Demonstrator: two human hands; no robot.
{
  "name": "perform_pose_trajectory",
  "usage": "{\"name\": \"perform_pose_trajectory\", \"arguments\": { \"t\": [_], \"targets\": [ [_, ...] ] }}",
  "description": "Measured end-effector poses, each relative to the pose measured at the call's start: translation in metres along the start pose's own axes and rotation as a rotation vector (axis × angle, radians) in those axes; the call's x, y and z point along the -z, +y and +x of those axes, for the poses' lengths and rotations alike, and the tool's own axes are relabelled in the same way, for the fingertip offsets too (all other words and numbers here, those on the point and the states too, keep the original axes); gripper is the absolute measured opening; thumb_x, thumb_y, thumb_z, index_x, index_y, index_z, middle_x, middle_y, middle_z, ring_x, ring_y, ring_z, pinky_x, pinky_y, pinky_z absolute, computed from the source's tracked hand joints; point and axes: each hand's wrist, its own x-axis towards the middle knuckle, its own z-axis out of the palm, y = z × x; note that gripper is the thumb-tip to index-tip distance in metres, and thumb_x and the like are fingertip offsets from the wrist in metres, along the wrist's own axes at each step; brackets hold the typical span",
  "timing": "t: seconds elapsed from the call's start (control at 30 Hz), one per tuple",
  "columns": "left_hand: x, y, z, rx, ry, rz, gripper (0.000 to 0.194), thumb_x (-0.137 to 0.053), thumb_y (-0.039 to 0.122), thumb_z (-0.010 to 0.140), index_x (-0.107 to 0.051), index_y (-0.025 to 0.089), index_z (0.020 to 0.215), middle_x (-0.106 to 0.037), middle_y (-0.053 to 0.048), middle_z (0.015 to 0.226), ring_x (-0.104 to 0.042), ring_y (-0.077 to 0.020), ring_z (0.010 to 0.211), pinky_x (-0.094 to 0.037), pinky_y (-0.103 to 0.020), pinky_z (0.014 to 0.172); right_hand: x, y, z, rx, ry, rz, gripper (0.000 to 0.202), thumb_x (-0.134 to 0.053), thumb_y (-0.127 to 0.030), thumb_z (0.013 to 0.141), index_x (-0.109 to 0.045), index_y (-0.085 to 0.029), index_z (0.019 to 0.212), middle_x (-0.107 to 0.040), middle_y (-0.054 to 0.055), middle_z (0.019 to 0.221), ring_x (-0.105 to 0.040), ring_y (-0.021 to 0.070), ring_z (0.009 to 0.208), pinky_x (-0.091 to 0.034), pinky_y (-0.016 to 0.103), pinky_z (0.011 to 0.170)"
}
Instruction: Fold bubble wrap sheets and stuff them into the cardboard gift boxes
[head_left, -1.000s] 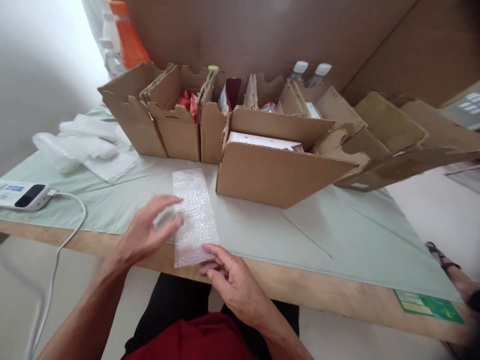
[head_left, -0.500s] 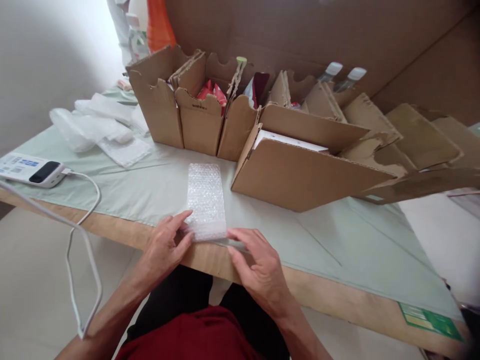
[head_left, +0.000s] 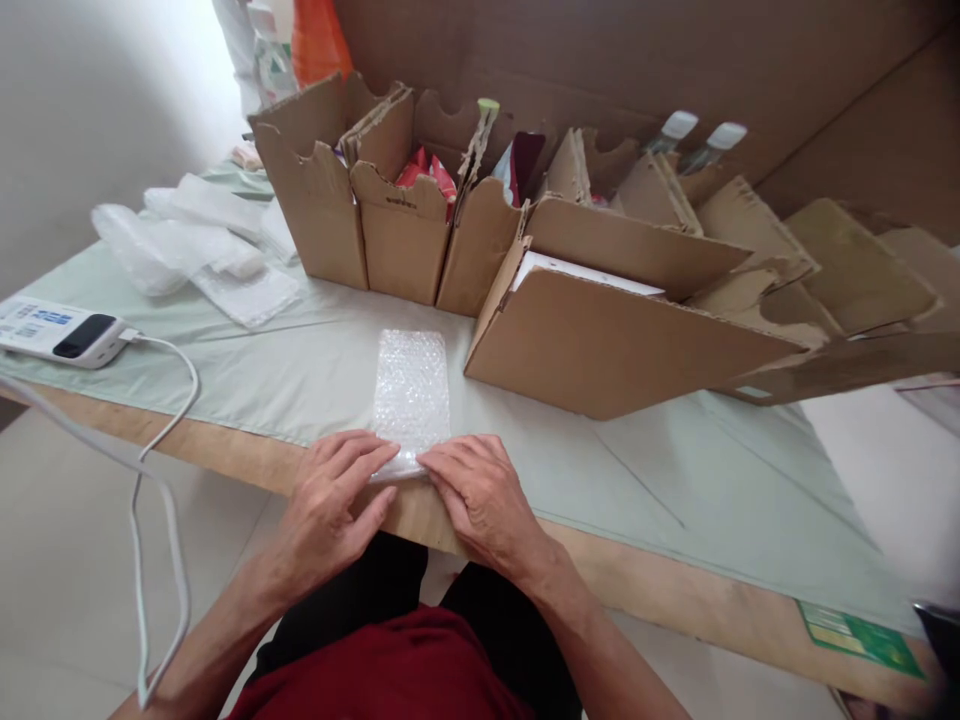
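A clear bubble-wrap bag lies flat at the table's front edge, its long side pointing away from me. On its near left corner rest the fingertips of my left hand, stretched out, with the thumb held apart. My right hand is closed over the near right corner, its fingers and thumb drawn together on the plastic. Between the two hands the near end of the bag looks folded or creased. The fingers partly hide that end.
Cardboard bins with packets inside stand along the back. A larger cardboard holder juts forward on the right. More bubble-wrap bags are piled at the left, behind a white power bank whose cable hangs over the edge.
Both hands have come inward over the bag's near end. My right hand has shifted left and closed at the corner, and my left fingers now lie on top of the bag.
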Motion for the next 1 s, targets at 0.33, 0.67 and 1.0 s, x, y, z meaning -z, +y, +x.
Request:
{"name": "perform_pose_trajectory", "arguments": {
  "t": [0.33,0.67,1.0],
  "targets": [
    [-0.015,-0.016,0.02,0.155,-0.007,0.041,0.025,-0.057,0.024,0.099,-0.064,0.019,0.123,-0.069,-0.004,0.09,-0.064,-0.0209,0.081,-0.052,-0.035,0.077,0.0,0.004,-0.006,-0.035,0.215,-0.114,0.021,-0.057,-0.021,0.1,-0.069,-0.02,0.116,-0.073,0.011,0.116,-0.064,0.0265,0.108,-0.047,0.042,0.092],
    [0.0,-0.005,0.009,-0.005,-0.023,-0.055,0.033,-0.061,0.016,0.095,-0.06,0.021,0.127,-0.068,-0.01,0.12,-0.06,-0.0259,0.115,-0.049,-0.044,0.101,0.002,0.003,-0.003,-0.042,0.039,0.025,0.02,-0.058,-0.015,0.1,-0.07,-0.02,0.116,-0.078,0.005,0.109,-0.067,0.0224,0.101,-0.043,0.041,0.094],
    [-0.019,-0.022,0.024,0.125,0.05,0.123,0.025,-0.057,0.024,0.098,-0.065,0.018,0.121,-0.07,-0.009,0.102,-0.063,-0.0262,0.094,-0.052,-0.043,0.086,-0.002,0.004,-0.005,-0.023,0.165,-0.169,0.025,-0.061,-0.023,0.099,-0.069,-0.018,0.122,-0.069,0.014,0.129,-0.06,0.0289,0.119,-0.044,0.045,0.099]
  ]
}}
